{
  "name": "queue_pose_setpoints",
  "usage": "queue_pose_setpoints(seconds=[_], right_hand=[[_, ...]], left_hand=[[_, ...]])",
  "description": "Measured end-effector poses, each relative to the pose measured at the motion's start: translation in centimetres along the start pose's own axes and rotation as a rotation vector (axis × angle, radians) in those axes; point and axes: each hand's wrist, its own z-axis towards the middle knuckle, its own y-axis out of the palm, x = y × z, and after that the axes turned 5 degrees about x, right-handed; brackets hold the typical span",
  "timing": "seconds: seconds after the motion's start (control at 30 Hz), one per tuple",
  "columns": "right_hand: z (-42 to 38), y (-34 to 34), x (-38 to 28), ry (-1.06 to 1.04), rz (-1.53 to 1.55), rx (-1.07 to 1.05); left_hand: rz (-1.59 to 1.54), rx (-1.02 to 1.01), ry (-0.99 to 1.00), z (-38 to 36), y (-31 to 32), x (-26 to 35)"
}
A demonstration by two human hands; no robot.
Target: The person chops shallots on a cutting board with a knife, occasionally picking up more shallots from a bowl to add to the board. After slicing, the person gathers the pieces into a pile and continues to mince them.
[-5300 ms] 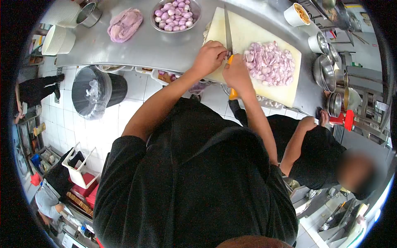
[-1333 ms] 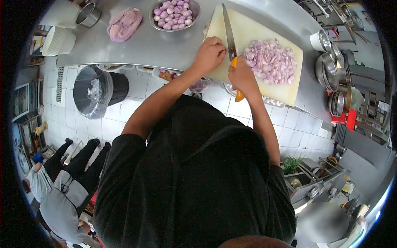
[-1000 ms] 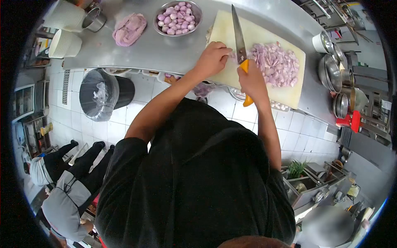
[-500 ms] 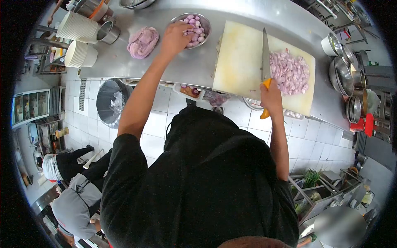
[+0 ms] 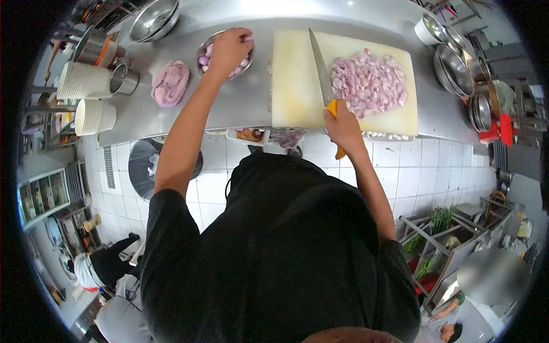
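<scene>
My left hand (image 5: 229, 52) is over a metal bowl (image 5: 201, 43) of peeled shallots (image 5: 204, 60), its fingers curled together with a pinkish shallot showing at the fingertips. The yellow handle of a long knife (image 5: 322, 66) is in my right hand (image 5: 344, 124). Its blade lies over the cutting board (image 5: 296, 77), point away from me, just left of a wide pile of sliced shallots (image 5: 372, 83). A pink, bundled mass (image 5: 170, 84) rests on the steel counter left of the bowl.
Stacked white containers (image 5: 84, 80) and metal pots stand at the counter's left, with metal bowls (image 5: 454, 68) at its right. Below the front edge are a lined bin (image 5: 143, 171) and trays of onions. Other people (image 5: 108, 266) are at the lower left and lower right.
The whole view has shifted, with the counter items now farther left. My left hand has moved deeper over the bowl, its fingers drawn together. The knife now slants leftward.
</scene>
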Motion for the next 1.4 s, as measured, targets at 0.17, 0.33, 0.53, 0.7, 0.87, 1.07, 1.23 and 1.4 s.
queue_pose_setpoints(seconds=[0.17,0.33,0.53,0.7,0.87,1.07,1.23,1.4], right_hand=[[0.3,-0.3,-0.8,-0.008,-0.064,0.003],[0.2,-0.8,-2.7,-0.024,-0.063,-0.063],[-0.2,-1.1,-4.4,0.020,-0.118,-0.141],[-0.4,-2.2,-6.0,0.068,-0.113,-0.205],[0.2,-0.6,-5.6,0.082,-0.077,-0.201],[0.9,-0.7,-6.2,0.091,-0.030,-0.207],[1.7,1.2,-3.9,-0.004,-0.085,-0.157],[1.3,-2.3,-7.2,0.114,0.019,-0.221]], left_hand=[[-0.462,-0.218,-0.005,-6.2,3.0,9.0],[-0.509,-0.113,0.058,-11.1,7.4,10.5],[-0.558,-0.094,-0.048,-12.0,7.9,10.3],[-0.607,-0.125,-0.105,-11.7,7.2,10.6],[-0.531,-0.079,-0.038,-11.8,7.1,10.4],[-0.605,-0.079,-0.079,-11.8,7.4,10.3],[-0.597,-0.078,-0.090,-11.9,7.4,10.3],[-0.642,-0.036,-0.067,-12.0,7.7,10.2]])
